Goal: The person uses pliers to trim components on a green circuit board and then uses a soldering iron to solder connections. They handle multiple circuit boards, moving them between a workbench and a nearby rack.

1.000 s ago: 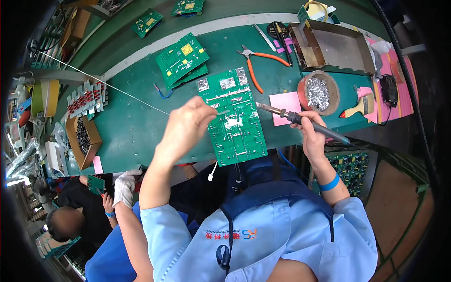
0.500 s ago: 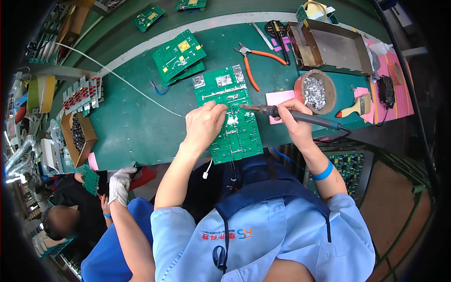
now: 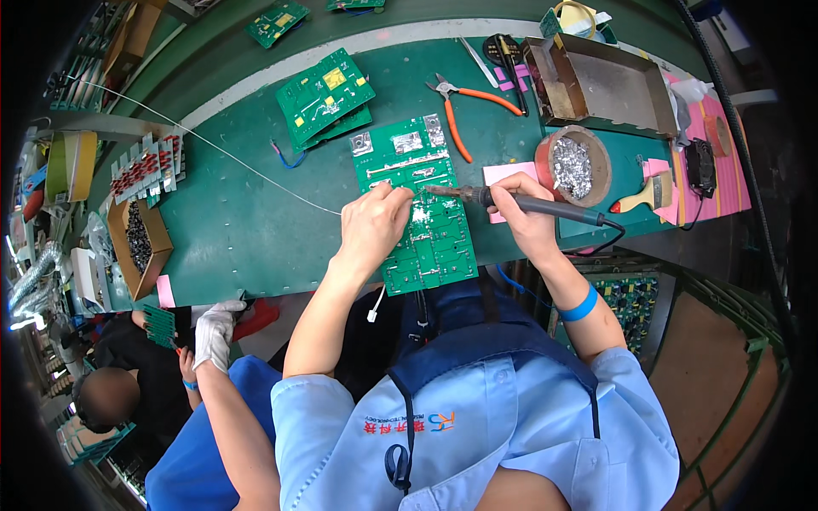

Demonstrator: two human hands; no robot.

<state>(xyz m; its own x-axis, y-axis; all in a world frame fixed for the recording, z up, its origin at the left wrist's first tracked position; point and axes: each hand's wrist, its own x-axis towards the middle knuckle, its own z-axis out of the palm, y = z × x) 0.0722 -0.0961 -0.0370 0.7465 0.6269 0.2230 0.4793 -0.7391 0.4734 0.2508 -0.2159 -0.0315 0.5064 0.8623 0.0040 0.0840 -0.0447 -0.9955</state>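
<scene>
A green circuit board [image 3: 447, 243] with silvery solder patches lies on the bench at its front edge. My left hand [image 3: 371, 226] rests over the board's left side, fingers pinched on a thin solder wire [image 3: 213, 146] that runs in from the upper left. In my right hand [image 3: 524, 223] is a soldering iron [image 3: 558, 209], held like a pen. Its tip points left and meets the board's middle, just beside my left fingertips. A white connector on a lead [image 3: 372, 315] hangs below the board's lower left corner.
Stacked circuit boards [image 3: 328, 89], orange-handled cutters [image 3: 457, 106] and tweezers [image 3: 479, 61] lie beyond. To the right are a round tub of silvery scraps [image 3: 607, 170], a metal tray [image 3: 618, 81] and a brush [image 3: 648, 194]. A box of small dark parts [image 3: 158, 247] stands left, near a co-worker's gloved hand [image 3: 215, 334].
My right hand and the soldering iron have shifted slightly left, and the iron's tip sits nearer my left fingertips. My left hand stays nearly in place. The solder wire hangs a little differently.
</scene>
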